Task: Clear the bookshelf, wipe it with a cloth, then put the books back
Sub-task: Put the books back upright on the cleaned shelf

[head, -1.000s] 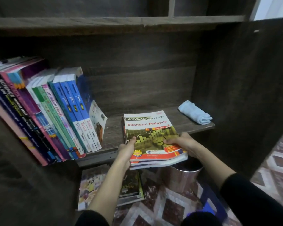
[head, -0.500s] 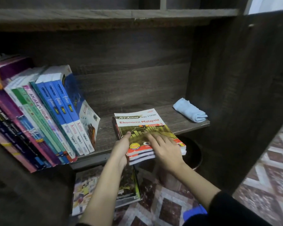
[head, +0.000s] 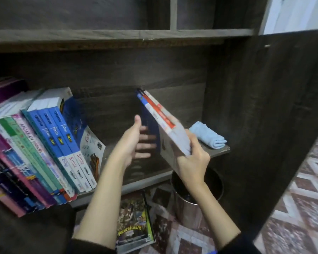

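On the bookshelf, a stack of books is tipped up between both hands.
Leaning books stand left of the left hand, its straight fingers pressing the stack's cover; the right hand clasps its lower corner, cloth just beyond.

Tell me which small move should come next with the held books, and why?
Probably move the stack of books left until it leans against the row of books. The right hand grips the stack's lower corner and holds it tilted on edge. The left hand lies open against its left face. Bare shelf separates stack and row.
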`<control>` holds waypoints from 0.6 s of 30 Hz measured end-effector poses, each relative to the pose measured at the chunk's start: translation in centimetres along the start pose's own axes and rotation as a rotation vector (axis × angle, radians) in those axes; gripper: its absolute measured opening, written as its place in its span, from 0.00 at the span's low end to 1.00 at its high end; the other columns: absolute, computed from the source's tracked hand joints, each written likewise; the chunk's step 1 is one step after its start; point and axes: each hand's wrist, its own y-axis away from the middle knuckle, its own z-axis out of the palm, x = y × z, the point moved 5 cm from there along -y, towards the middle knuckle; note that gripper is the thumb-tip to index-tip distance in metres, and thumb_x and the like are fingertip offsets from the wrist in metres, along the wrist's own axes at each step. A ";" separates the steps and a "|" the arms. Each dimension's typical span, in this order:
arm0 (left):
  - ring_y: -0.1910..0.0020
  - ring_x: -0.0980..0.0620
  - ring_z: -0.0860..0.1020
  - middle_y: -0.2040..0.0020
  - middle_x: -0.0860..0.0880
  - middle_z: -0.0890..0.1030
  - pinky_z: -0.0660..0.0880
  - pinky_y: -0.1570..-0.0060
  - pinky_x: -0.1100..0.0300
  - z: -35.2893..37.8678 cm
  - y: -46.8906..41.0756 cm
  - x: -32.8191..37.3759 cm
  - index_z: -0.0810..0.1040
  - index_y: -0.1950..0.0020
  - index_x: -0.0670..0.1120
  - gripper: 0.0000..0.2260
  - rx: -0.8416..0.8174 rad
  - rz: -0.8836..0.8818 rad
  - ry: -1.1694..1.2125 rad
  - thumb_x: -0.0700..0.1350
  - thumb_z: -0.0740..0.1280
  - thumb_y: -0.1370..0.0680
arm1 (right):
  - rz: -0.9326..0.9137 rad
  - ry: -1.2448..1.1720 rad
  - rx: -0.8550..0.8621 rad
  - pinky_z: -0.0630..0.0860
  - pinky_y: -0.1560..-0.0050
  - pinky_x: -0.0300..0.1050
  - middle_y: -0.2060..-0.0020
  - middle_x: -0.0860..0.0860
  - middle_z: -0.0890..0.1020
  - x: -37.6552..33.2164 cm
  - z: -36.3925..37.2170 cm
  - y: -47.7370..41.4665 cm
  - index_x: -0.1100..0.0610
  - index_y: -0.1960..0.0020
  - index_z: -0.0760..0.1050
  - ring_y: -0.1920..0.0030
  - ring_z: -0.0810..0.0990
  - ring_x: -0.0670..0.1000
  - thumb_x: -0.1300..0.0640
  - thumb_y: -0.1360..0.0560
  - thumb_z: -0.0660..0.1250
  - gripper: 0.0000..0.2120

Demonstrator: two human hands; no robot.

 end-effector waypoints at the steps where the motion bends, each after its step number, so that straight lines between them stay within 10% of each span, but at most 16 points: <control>1: 0.48 0.45 0.79 0.43 0.45 0.78 0.74 0.51 0.48 -0.1 -0.6 -1.5 0.70 0.34 0.47 0.25 0.049 -0.026 0.010 0.62 0.48 0.20 | 0.122 -0.032 0.015 0.77 0.47 0.51 0.50 0.46 0.84 0.2 -0.2 0.1 0.52 0.41 0.78 0.49 0.81 0.49 0.64 0.32 0.73 0.21; 12: 0.48 0.45 0.79 0.45 0.44 0.80 0.76 0.52 0.53 3.5 -3.6 -11.5 0.74 0.38 0.44 0.19 0.122 -0.154 0.077 0.53 0.50 0.16 | 1.025 -0.532 0.306 0.80 0.48 0.58 0.59 0.48 0.84 6.2 2.0 3.6 0.49 0.57 0.77 0.56 0.84 0.53 0.66 0.34 0.76 0.14; 18: 0.39 0.37 0.73 0.36 0.34 0.73 0.70 0.45 0.52 2.1 -4.7 -11.2 0.66 0.36 0.33 0.20 0.414 -0.083 -0.358 0.49 0.53 0.17 | 1.338 -0.708 0.509 0.80 0.52 0.62 0.52 0.59 0.83 7.6 4.5 7.3 0.57 0.51 0.76 0.54 0.83 0.61 0.72 0.33 0.73 0.16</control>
